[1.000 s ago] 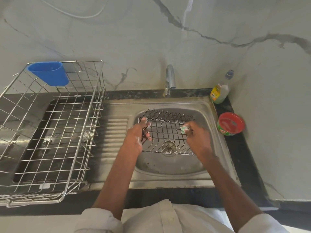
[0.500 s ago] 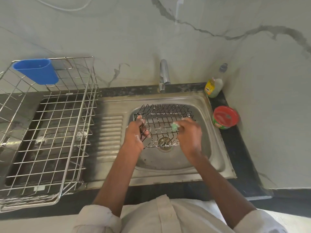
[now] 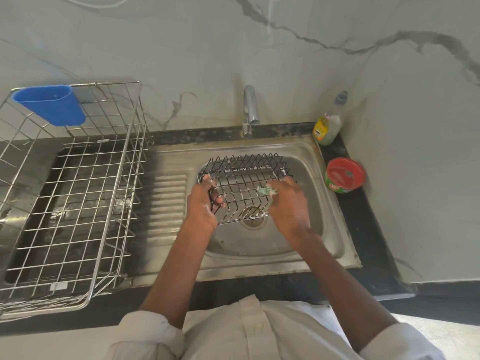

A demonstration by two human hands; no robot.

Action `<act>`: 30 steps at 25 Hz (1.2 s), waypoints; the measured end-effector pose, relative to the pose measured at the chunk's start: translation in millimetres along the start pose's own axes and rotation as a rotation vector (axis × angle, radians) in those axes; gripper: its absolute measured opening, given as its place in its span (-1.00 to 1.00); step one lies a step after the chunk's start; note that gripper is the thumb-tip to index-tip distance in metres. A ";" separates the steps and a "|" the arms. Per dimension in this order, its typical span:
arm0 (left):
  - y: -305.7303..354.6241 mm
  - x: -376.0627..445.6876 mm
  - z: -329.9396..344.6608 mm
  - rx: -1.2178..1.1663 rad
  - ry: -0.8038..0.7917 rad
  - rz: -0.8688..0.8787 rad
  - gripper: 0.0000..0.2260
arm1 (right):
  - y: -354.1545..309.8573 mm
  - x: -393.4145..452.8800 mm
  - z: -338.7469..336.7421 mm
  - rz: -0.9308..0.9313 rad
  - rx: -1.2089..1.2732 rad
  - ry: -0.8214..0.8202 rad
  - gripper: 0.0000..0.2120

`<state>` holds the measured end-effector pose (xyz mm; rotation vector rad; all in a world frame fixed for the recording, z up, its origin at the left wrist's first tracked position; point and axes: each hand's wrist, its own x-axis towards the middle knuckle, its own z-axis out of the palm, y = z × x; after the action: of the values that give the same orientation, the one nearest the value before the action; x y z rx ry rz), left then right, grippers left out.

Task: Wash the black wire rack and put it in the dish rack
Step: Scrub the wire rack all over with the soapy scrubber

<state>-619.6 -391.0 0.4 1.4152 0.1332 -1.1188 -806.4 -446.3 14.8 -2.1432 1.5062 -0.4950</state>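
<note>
The black wire rack, flecked with white suds, is held tilted over the steel sink basin. My left hand grips its left edge, fingers curled through the wires. My right hand holds a green scrub pad and presses it on the rack's right side. The steel dish rack stands on the counter to the left of the sink with nothing lying in it.
A blue plastic cup holder hangs on the dish rack's back left corner. The tap stands behind the basin. A dish soap bottle and a red-lidded green tub sit on the black counter at right.
My right hand with the scrub pad has slid along the rack's right side, first left, then a little back. My left hand keeps its grip. The view has shifted slightly.
</note>
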 end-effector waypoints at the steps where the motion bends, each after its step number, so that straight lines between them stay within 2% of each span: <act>1: -0.6 0.0 -0.3 -0.001 0.003 -0.002 -0.82 | -3.5 -0.4 -1.6 0.033 0.083 -0.008 -0.62; 3: -3.8 1.0 -2.1 -0.015 0.011 -0.006 -0.82 | -11.1 0.3 -5.4 0.216 0.447 -0.012 -0.71; 6: -9.5 0.9 -4.2 -0.019 0.011 -0.029 -0.83 | -12.8 1.8 -16.9 0.518 1.055 -0.171 -0.69; 8: -11.7 1.6 -5.5 -0.014 0.009 -0.030 -0.84 | -11.9 2.9 -21.5 0.564 1.237 -0.277 -0.62; 10: -13.6 3.4 -6.4 0.001 0.001 -0.018 -0.83 | -13.8 2.7 -21.8 0.597 1.322 -0.326 -0.63; 13: -16.8 8.5 -7.3 0.007 0.007 -0.020 -0.82 | -16.5 1.3 -19.4 0.612 1.243 -0.356 -0.70; 16: -18.9 10.0 -8.5 -0.010 0.009 -0.025 -0.84 | -11.7 -0.1 -17.5 0.593 1.113 -0.330 -0.67; 18: -18.6 8.4 -7.2 -0.013 0.005 -0.026 -0.83 | -9.9 1.2 -19.6 0.616 1.146 -0.306 -0.67; 22: -12.6 11.8 0.8 -0.018 -0.005 -0.031 -0.80 | -10.0 10.3 -24.1 0.660 1.238 -0.246 -0.81; 23: -10.8 12.8 3.1 -0.023 -0.002 -0.029 -0.80 | -13.1 11.2 -25.0 0.620 1.216 -0.220 -0.84; 25: -9.0 11.8 6.1 -0.040 0.006 -0.024 -0.80 | -21.4 9.3 -20.8 0.462 1.015 -0.125 -0.86; 27: -8.4 6.8 7.9 -0.072 -0.003 -0.025 -0.74 | -32.0 3.2 -9.6 0.281 0.782 -0.060 -0.74; 30: -7.3 0.8 10.4 -0.121 -0.016 -0.050 -0.68 | -44.2 -4.8 13.0 0.029 0.520 -0.068 -0.65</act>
<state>-629.5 -398.2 -2.8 1.3009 0.2226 -1.1435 -766.9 -426.9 29.1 -1.7114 1.2051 -0.7071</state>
